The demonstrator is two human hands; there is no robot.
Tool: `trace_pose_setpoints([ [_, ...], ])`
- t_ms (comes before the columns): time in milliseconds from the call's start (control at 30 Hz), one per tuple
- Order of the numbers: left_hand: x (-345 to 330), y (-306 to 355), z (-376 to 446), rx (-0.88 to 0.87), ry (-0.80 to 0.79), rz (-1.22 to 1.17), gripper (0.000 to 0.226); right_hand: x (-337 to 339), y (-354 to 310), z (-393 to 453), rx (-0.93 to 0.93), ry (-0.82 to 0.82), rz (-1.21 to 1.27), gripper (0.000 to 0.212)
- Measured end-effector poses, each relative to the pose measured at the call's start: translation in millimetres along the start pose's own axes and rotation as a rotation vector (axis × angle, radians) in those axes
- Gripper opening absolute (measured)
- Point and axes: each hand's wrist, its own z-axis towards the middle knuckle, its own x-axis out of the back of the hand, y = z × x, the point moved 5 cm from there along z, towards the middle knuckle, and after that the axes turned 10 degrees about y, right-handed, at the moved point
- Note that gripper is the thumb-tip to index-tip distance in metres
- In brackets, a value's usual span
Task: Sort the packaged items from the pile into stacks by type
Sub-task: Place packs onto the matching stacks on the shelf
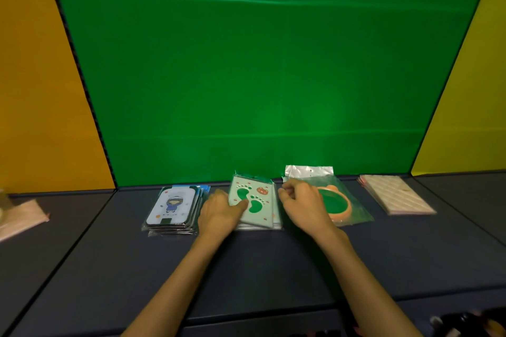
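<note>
Four stacks of packaged items line the back of the dark table (246, 262). At the left lies a stack of white cards with a cartoon figure (173, 208). In the middle lies a stack of pale cards printed with green footprints (257, 204). My left hand (219, 213) grips this stack's left edge, thumb on top. My right hand (304, 204) is at the stack's right edge with curled fingers, over a clear bag holding a green and orange round item (342, 202). A stack of pink striped packets (397, 194) lies at the right.
A green backdrop (260, 68) rises right behind the stacks, with yellow panels at both sides. Another pink packet (19, 217) lies at the far left edge of the table. Dark objects (465, 323) show at the bottom right corner.
</note>
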Motion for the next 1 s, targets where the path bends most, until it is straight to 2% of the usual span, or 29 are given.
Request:
trace_pose_setpoints([
  [67, -2.0, 2.1, -4.0, -0.051, 0.062, 0.113, 0.055, 1.6, 1.3, -0.4, 0.004, -0.009, 0.006, 0.02],
  [133, -8.8, 3.1, -7.9, -0.04, 0.065, 0.109, 0.06, 2.9, 1.8, -0.9, 0.008, -0.021, 0.005, 0.02],
  [233, -16.6, 5.2, -12.4, 0.008, 0.079, 0.07, 0.062, 3.6, 1.9, -3.8, 0.024, -0.046, -0.004, 0.02],
  [433, -12.1, 9.1, -23.3, 0.009, 0.162, 0.136, 0.061, 6.3, 1.3, -7.7, 0.065, -0.07, 0.008, 0.019],
  [533, 11.0, 14.8, -29.0, -0.157, 0.255, 0.131, 0.047, 3.1, -6.8, -9.0, 0.107, -0.074, 0.016, 0.022],
  [600, 29.7, 16.4, -30.6, -0.317, 0.245, 0.18, 0.04, -3.9, -19.9, -11.1, 0.157, -0.095, 0.029, 0.024],
  [667, 50.2, 12.5, -32.1, -0.44, 0.21, 0.253, 0.042, -14.7, -35.7, -14.2, 0.216, -0.124, 0.036, 0.024],
  [733, 74.6, 4.0, -37.3, -0.484, 0.211, 0.302, 0.045, -26.0, -52.8, -19.3, 0.282, -0.146, 0.042, 0.024],
  [1000, 163.7, -66.1, -65.4, -0.349, 0.298, 0.446, 0.044, -75.7, -137.6, -58.8, 0.5, -0.228, 0.054, 0.029],
])
